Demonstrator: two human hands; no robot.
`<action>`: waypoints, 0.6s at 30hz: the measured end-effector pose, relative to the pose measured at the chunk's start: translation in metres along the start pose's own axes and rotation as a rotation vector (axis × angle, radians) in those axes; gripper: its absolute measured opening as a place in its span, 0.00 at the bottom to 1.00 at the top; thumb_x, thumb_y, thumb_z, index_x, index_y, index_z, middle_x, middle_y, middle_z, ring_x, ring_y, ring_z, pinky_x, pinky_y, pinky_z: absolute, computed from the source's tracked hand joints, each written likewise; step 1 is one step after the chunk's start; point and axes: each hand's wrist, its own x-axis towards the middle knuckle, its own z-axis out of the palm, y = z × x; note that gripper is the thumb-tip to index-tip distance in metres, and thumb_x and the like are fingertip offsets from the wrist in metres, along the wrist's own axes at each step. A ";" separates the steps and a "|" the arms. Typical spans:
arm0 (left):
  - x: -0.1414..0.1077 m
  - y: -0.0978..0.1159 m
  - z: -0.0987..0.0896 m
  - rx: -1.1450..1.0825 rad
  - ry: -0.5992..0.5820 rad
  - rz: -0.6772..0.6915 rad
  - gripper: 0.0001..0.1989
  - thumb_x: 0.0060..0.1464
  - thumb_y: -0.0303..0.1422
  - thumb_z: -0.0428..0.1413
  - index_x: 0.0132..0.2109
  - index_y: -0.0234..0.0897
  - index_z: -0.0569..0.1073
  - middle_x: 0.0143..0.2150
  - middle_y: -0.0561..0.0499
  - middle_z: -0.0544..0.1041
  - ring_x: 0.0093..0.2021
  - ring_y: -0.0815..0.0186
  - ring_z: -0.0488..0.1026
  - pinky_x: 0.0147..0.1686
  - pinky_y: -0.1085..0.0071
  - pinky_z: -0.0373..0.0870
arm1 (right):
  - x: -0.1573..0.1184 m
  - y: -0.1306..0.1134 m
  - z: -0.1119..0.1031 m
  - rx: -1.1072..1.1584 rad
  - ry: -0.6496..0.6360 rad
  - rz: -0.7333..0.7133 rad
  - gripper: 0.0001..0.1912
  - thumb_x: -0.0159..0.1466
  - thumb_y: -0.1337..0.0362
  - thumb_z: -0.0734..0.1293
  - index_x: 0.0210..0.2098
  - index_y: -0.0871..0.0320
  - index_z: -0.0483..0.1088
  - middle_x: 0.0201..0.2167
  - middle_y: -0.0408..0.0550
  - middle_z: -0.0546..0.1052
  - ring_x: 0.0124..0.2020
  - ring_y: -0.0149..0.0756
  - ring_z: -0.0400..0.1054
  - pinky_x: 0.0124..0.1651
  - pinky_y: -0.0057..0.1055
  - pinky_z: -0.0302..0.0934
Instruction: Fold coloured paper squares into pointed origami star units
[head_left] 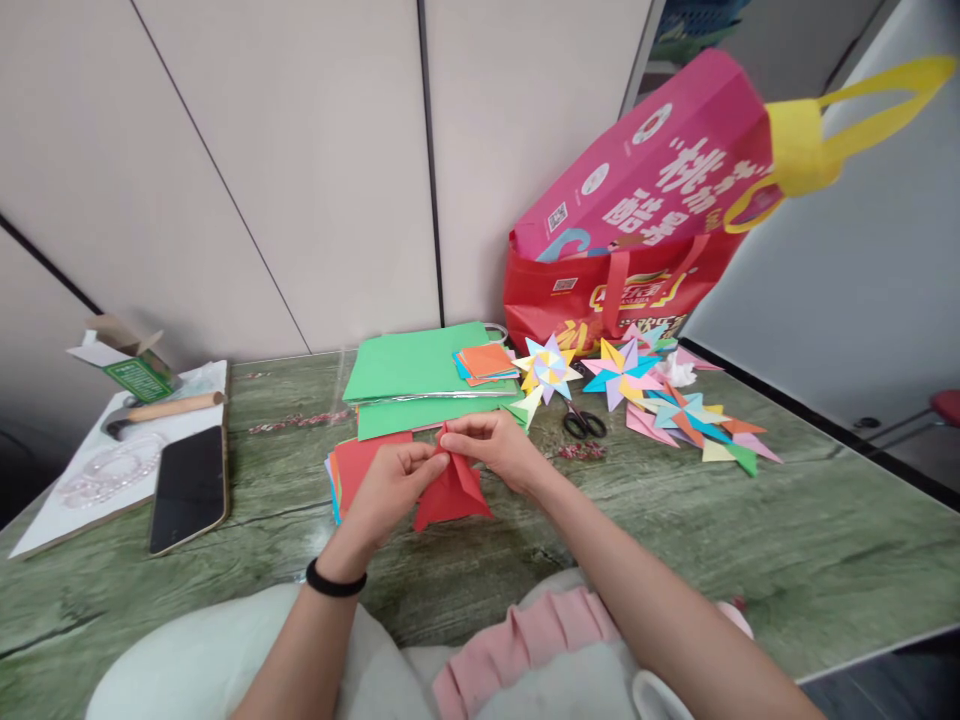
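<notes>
A partly folded sheet of red paper [456, 500] is held up in front of me, its top drawn to a point and its lower edge spread wide. My left hand [396, 480] pinches it near the top from the left, thumb against the fold. From the right, my right hand [495, 448] pinches the same tip with thumb and fingers. Parts of the paper behind the fingers are hidden. Just behind my left hand lies a stack of coloured paper squares [369, 462] with red on top.
Green paper packs [412, 362] lie behind, bearing small coloured squares [486, 361]. Scissors [583, 422] and folded paper stars [622, 372] are to the right, below two bags [570, 285]. At left are a phone [190, 490], a wooden-handled tool [176, 407] and an opened box [139, 375].
</notes>
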 end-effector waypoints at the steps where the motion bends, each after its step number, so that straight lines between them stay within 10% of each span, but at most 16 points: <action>1: 0.000 0.000 0.000 -0.004 0.002 0.000 0.16 0.44 0.43 0.57 0.27 0.32 0.73 0.19 0.55 0.66 0.19 0.73 0.58 0.18 0.78 0.54 | 0.000 0.000 0.000 -0.009 0.009 -0.006 0.15 0.48 0.55 0.71 0.27 0.61 0.75 0.21 0.41 0.72 0.21 0.25 0.60 0.25 0.24 0.54; 18: 0.000 0.003 0.003 -0.128 -0.001 -0.077 0.18 0.41 0.45 0.58 0.28 0.31 0.73 0.20 0.55 0.68 0.20 0.74 0.60 0.21 0.77 0.56 | 0.003 0.002 0.004 0.015 0.084 -0.037 0.14 0.46 0.56 0.72 0.24 0.62 0.70 0.21 0.41 0.72 0.21 0.25 0.60 0.26 0.25 0.54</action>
